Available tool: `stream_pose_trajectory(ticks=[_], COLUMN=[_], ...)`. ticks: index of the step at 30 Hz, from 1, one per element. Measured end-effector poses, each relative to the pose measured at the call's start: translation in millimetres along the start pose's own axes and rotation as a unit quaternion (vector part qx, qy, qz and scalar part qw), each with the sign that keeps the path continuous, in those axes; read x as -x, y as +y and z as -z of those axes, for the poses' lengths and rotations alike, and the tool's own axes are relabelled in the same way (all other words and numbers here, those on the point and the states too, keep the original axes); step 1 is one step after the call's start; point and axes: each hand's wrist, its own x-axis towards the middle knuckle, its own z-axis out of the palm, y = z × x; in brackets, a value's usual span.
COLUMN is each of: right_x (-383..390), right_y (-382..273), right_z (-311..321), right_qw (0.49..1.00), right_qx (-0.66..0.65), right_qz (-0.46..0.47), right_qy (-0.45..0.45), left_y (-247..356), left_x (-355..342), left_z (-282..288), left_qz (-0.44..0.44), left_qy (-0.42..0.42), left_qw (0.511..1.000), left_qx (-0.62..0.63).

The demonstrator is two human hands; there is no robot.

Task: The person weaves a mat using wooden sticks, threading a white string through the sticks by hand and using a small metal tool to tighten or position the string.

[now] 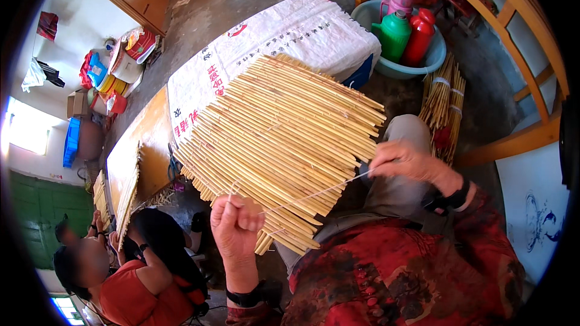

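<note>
A mat of yellow reed stalks (pixel 284 133), tied side by side with thin cord, lies before me, its near edge over my lap. My left hand (pixel 237 216) is closed at the near left edge of the mat, thumb and forefinger pinched on a white string (pixel 315 194). The string runs taut, slanting across the near stalks to my right hand (pixel 400 162). That hand is closed on the string's other end beside the mat's right edge, slightly blurred. Short string ends stick up from some of the stalks.
A white woven sack (pixel 302 30) covers part of the wooden table (pixel 151 118) under the mat. Scissors (pixel 174 168) lie by its left edge. Right: a blue basin (pixel 396 71) with thermoses, and bundled stalks (pixel 436 99). Lower left, a person (pixel 133 281) holds another mat (pixel 128 196).
</note>
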Motion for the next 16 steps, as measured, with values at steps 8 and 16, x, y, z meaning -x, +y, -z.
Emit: stream_pose_trajectory(ticks=[8, 16], right_x=[51.5, 89.1], right_y=[6.3, 63.7], right_z=[81.6, 132.9], right_qw=[0.968, 0.937], right_qx=[0.107, 0.205], right_qz=[-0.106, -0.100], right_qy=[0.201, 0.263], left_y=[6.1, 1.7], left_x=[12.5, 24.2], left_z=[52.2, 92.0], left_qz=[-0.034, -0.050], left_qy=[0.107, 0.201], left_qw=[0.993, 0.978], left_qx=[-0.022, -0.015])
